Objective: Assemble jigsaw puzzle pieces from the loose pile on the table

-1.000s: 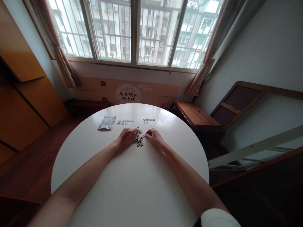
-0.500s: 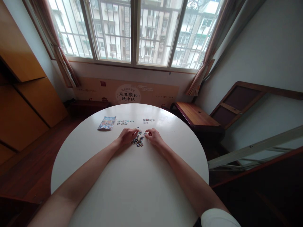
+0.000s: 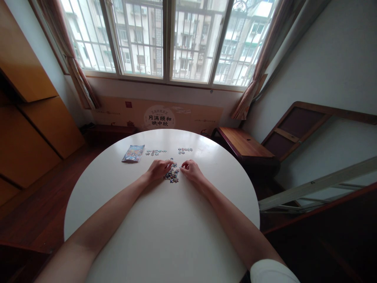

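Observation:
A small heap of jigsaw puzzle pieces lies on the white table between my two hands. My left hand rests at the heap's left side, with its fingers reaching over the pieces; no piece shows in its grasp. On the opposite side, my right hand has thumb and forefinger pinched around a small puzzle piece, mostly covered by the fingertips. Beyond the hands, loose pieces are set out in two groups, a left group and a right group.
A blue printed packet lies at the left on the round table. Behind the table, a long printed cardboard panel stands below the window. A wooden bench is at the right, and wooden cabinets stand at the left.
The right fingers have closed in more around the small piece, which shows less now. My left hand stays at the heap almost unmoved.

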Demonstrator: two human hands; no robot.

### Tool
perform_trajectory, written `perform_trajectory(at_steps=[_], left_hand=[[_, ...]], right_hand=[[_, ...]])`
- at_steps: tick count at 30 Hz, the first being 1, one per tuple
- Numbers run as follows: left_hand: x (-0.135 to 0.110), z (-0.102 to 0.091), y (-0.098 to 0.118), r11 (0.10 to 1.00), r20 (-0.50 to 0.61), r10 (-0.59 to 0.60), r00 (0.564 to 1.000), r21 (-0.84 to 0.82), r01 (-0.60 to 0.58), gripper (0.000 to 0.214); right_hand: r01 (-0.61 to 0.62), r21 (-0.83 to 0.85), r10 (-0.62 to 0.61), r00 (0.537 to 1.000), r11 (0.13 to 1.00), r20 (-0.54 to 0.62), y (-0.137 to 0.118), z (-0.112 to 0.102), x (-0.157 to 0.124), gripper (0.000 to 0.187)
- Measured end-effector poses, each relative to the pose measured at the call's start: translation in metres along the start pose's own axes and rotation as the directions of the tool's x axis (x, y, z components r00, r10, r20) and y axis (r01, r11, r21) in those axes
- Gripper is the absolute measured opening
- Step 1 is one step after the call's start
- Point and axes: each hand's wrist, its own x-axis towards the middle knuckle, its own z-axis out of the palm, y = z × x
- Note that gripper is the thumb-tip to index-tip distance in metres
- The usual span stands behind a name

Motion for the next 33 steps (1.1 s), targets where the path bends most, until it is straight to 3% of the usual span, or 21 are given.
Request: perform_trajectory(at_steps=[16,23,33], left_hand=[[0.0009,-0.0013,0.0015,1.0,-0.009,0.002,1.0,-0.012,-0.002,0.023],[0.0003,-0.0008,0.0008,1.0,-0.01,0.006,1.0,-0.014,-0.006,0.023],[0.0005,-0.0017,0.0017,1.0,-0.007,0.002,1.0,-0.015,-0.002,0.023]], right_hand=[[0.003,-0.004,-0.003,1.0,1.0,-0.008,-0.0008,0.0009,-0.0008,0.01],[0.011,-0.01,-0.011,1.0,1.0,0.006,-0.0027,0.0001,-0.0022,0.019],[0.015,-0.011,-0.015,1.0,1.0,-0.001,0.0031,0.0042,-0.0001,0.013]])
